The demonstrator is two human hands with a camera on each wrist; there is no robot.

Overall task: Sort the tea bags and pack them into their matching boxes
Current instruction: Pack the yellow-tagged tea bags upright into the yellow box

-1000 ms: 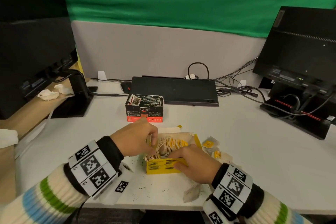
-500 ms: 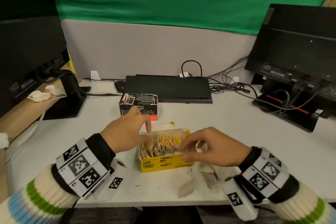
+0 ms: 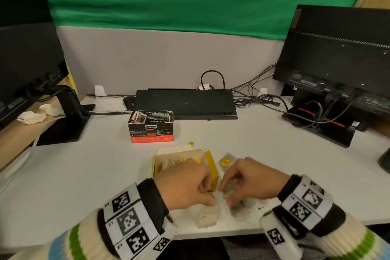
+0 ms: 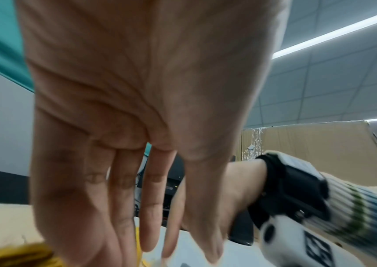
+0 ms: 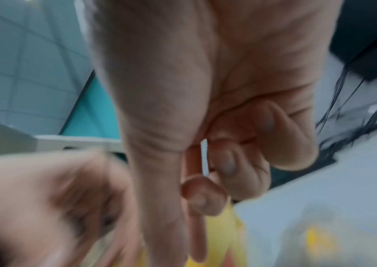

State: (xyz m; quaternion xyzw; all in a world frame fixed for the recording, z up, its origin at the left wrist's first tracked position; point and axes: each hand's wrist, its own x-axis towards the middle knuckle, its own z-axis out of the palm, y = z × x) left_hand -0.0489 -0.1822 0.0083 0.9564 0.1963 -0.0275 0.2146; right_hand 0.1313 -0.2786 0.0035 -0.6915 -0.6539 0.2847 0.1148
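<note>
White desk (image 3: pixel 274 154) runs under a green backdrop, with a dark monitor (image 3: pixel 341 53) at each side and a black keyboard (image 3: pixel 185 102) at the back. Your left hand (image 3: pixel 185 183) lies palm down over the near right corner of the yellow box (image 3: pixel 211 167); its fingers reach out nearly straight and loosely spread in the left wrist view, their tips by the box's edge and the desk, gripping nothing that you can see. Your right hand (image 3: pixel 251 179) hangs just beside it, fingers curled down onto pale tea bags (image 3: pixel 238 211) on the desk; whether it actually pinches one you cannot tell, as the right wrist view is blurred. Both wrists come in from the near edge, knuckles up. That yellow box stands open at the top, packed with tea bags, its long axis running roughly left to right. Farther back stands the black and red box (image 3: pixel 150 127), also open-topped. One yellow-tagged tea bag (image 3: pixel 226 161) lies flat just right of the yellow box.
</note>
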